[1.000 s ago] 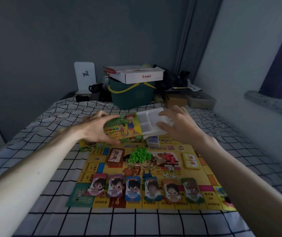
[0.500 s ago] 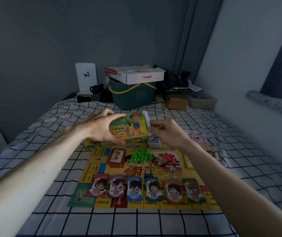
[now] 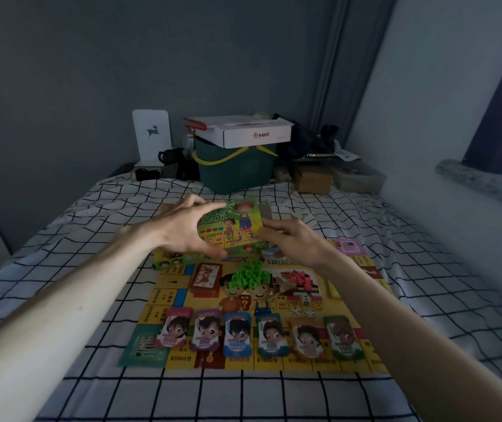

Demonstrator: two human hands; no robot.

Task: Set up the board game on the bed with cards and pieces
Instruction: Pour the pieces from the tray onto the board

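Note:
The yellow game board [image 3: 179,281] lies open on the checked bed. Along its near edge stand several character cards [image 3: 237,333]. A heap of green pieces [image 3: 249,274], a heap of red pieces [image 3: 301,278], a brown card deck [image 3: 207,277] and dice [image 3: 300,312] sit mid-board. My left hand [image 3: 182,229] grips the green game box [image 3: 237,223] by its left end, held above the board's far edge. My right hand [image 3: 292,242] holds the box's right end, where a white flap [image 3: 266,210] sticks up.
A dark green bucket [image 3: 234,169] with a white carton [image 3: 243,132] on top stands at the bed's head, beside a white deer card [image 3: 152,135], dark bags and cardboard boxes [image 3: 313,178]. A pink card pile [image 3: 350,248] lies at the board's far right. A wall runs along the right.
The white plastic tray that my right hand held beside the box has gone into the box. My right hand now sits against the box's right end. The left hand keeps its grip.

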